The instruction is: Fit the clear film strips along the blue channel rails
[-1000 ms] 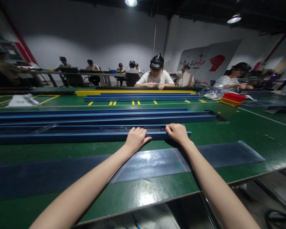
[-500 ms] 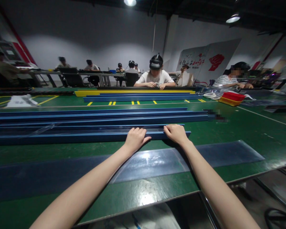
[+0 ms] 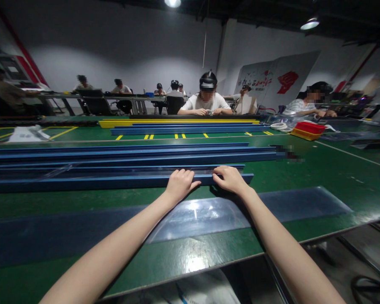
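Green bench (image 3: 342,171), blue channel (image 3: 82,184) lying lengthwise

Dim workshop, co-workers seated beyond. Step in hand, as judged: two-handed work on the channel's near wall, close to its right end. Next move probably calls for a firm anchor on the left and light, even finger pressure on the right, so the channel does not skid.

Left to right. Channel runs in from the left edge, flat on the bench, open side up, in front of other blue channels. Straight, slim walls; glossy clear film (image 3: 58,171) inside. Nearer the wearer, a long clear sheet (image 3: 304,204) passes beneath the forearms.

Left hand (image 3: 180,184): fingers folded over the near wall, thumb stretched out rightward. Cannot tell whether it grips or only presses.

Right hand (image 3: 230,179): fingers bent over the same wall, thumb apart from forefinger. Anything pinched there? Cannot tell.

Channel ends just right of that hand; near wall reaches slightly further than the far one. Far right, red basket (image 3: 310,128), well apart.
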`<state>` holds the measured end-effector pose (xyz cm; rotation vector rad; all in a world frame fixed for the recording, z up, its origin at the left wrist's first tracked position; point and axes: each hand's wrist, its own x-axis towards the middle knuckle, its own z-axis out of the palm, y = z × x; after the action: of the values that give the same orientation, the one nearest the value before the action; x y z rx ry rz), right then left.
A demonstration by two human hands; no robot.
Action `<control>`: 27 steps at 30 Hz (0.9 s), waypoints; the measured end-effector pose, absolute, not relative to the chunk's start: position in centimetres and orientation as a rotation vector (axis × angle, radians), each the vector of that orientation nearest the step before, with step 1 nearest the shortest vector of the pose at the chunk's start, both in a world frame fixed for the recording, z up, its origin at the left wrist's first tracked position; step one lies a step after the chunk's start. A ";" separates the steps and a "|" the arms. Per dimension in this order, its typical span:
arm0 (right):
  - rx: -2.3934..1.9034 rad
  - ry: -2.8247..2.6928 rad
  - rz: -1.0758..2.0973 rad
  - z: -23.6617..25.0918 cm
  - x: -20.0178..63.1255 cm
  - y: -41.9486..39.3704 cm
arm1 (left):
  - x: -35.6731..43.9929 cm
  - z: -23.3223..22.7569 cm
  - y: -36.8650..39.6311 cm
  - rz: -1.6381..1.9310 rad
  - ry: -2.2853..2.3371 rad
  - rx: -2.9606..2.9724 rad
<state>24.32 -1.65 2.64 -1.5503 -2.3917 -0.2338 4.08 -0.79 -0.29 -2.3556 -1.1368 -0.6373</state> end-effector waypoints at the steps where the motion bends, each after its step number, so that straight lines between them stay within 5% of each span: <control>1: -1.549 -2.393 -0.222 2.6 24.3 -1.6 | 4.1 -0.3 -0.8 -0.635 -1.137 -2.355; 27: -1.477 -2.389 -0.222 2.6 24.5 -1.7 | 4.1 -0.3 -0.7 -0.605 -1.177 -2.372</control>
<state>24.50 -1.69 2.61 -1.4774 -2.3885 -0.2220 4.12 -0.74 -0.25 -2.3718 -1.1766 -0.6051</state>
